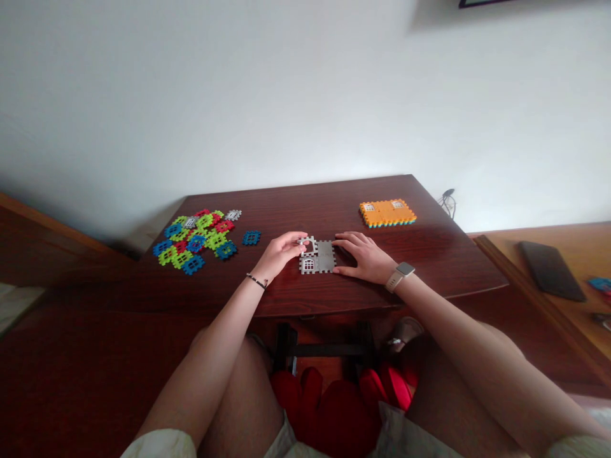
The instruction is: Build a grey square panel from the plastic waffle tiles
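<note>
Grey interlocking building tiles lie on the dark brown table in front of me. A solid grey tile (pixel 326 256) forms the right part, and a grey window tile (pixel 309 265) sits at its lower left. My left hand (pixel 286 252) pinches a small grey frame tile (pixel 310 244) at the upper left, beside the solid tile; whether it is fully joined I cannot tell. My right hand (pixel 363 256) rests on the table with thumb and fingers apart, touching the right edge of the solid tile.
Left on the table (pixel 286 210) is a loose pile of green, blue, red and grey tiles (pixel 200 238). A single blue tile (pixel 251 238) lies between pile and left hand. At the back right is an orange tile stack (pixel 387 212). A dark flat object (pixel 551 270) lies farther right.
</note>
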Motion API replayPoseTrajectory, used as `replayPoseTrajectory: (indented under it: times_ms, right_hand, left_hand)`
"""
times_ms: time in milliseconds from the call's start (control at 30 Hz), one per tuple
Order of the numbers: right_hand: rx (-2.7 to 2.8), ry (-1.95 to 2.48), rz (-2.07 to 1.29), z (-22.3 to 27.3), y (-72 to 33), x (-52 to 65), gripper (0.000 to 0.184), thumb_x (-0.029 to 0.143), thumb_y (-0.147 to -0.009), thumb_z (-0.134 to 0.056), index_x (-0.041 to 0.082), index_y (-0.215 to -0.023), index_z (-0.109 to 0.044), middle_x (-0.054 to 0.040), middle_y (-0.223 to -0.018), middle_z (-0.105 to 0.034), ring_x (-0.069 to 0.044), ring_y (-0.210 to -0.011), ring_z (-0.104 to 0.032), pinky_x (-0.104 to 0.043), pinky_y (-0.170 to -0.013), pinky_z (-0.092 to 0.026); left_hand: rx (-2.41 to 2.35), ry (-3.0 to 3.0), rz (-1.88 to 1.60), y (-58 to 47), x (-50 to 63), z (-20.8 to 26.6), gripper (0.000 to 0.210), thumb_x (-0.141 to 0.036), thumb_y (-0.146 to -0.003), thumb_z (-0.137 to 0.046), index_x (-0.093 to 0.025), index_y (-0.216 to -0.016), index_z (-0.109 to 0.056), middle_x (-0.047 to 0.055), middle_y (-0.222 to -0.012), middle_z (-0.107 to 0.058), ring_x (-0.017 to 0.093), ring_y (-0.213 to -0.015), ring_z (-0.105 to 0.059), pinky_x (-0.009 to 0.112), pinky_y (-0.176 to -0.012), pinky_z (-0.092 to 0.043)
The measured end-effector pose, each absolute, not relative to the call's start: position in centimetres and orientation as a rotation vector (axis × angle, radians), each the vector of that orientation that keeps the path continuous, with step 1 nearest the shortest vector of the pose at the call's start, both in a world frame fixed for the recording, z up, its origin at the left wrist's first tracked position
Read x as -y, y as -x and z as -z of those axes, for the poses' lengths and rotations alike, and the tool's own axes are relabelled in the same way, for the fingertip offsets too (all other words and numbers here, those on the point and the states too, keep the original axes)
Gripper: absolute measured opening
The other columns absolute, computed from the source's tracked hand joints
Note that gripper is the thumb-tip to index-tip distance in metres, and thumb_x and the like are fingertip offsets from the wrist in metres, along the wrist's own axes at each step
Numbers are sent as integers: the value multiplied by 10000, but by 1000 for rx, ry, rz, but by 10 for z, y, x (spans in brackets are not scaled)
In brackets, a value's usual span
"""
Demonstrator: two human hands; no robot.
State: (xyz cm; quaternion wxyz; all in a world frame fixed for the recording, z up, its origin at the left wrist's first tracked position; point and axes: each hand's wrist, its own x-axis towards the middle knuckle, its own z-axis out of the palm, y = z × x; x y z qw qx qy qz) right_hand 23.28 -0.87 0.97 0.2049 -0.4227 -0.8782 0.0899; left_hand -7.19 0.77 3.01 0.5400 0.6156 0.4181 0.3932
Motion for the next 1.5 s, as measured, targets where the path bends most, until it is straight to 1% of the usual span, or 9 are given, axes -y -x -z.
replayPoseTrajectory:
  times_ms: [67,200,267,500,633,800,1200,1333,1500]
  right_hand:
    - [2452,1179,-249,-9,-233,8,724,695,-970,-731,250,-1530,-620,-173,-1616,-588,-428,-1505,-512,-674,-1217,-471]
    - [2447,1174,-257,-10,-233,8,721,693,-965,-737,262,-1532,-624,-174,-1614,-588,-428,-1502,-515,-679,-1217,-470]
    - [2443,1173,-265,-10,-233,9,720,687,-963,-743,264,-1533,-625,-173,-1609,-591,-430,-1501,-515,-681,-1216,-471]
    - [2448,1178,-250,-10,-233,9,721,700,-969,-729,263,-1532,-620,-171,-1613,-587,-423,-1504,-511,-671,-1220,-469]
    - [2449,1182,-263,-10,-233,9,726,702,-970,-725,262,-1537,-616,-174,-1615,-583,-425,-1503,-509,-679,-1219,-468]
    - [2440,1178,-282,-11,-233,9,718,694,-966,-728,298,-1553,-611,-168,-1616,-583,-432,-1496,-515,-694,-1204,-473]
    - [2451,1173,-253,-9,-234,8,720,703,-973,-722,260,-1530,-617,-172,-1616,-583,-420,-1500,-515,-674,-1217,-470]
    - [2450,1171,-254,-9,-234,8,718,710,-969,-723,281,-1534,-614,-164,-1616,-584,-421,-1502,-514,-684,-1213,-473]
    - [2449,1174,-267,-10,-234,8,717,713,-971,-715,277,-1531,-618,-166,-1617,-582,-423,-1502,-512,-683,-1213,-473]
  left_hand:
    - [-1000,-1485,-923,72,-7,-31,521,-462,-871,-854,-190,-1305,-756,160,-1377,-776,349,-1336,-711,472,-1129,-545]
    - [-1018,-1485,-889,73,-7,-30,540,-490,-880,-846,-201,-1324,-739,167,-1381,-773,359,-1330,-713,441,-1017,-591]
    - [-1019,-1490,-883,73,-8,-29,539,-487,-882,-842,-206,-1328,-733,167,-1399,-765,359,-1327,-715,432,-990,-599]
    - [-996,-1545,-916,72,-8,-29,470,-430,-881,-850,-199,-1280,-755,148,-1365,-780,336,-1313,-726,469,-1130,-553]
    - [-987,-1578,-918,72,-9,-29,441,-418,-890,-851,-204,-1266,-771,141,-1371,-778,336,-1302,-730,477,-1138,-551]
    - [-985,-1601,-931,73,-9,-29,437,-417,-890,-856,-207,-1265,-777,133,-1376,-778,323,-1283,-737,474,-1147,-547]
    - [-982,-1634,-925,75,-10,-27,446,-417,-888,-858,-195,-1265,-773,137,-1366,-783,315,-1280,-741,472,-1155,-549]
    - [-981,-1632,-923,74,-10,-28,435,-421,-886,-860,-199,-1251,-775,134,-1357,-787,314,-1278,-742,474,-1158,-547]
    - [-986,-1632,-922,75,-9,-28,429,-431,-886,-864,-208,-1243,-777,132,-1343,-792,317,-1272,-742,478,-1150,-550]
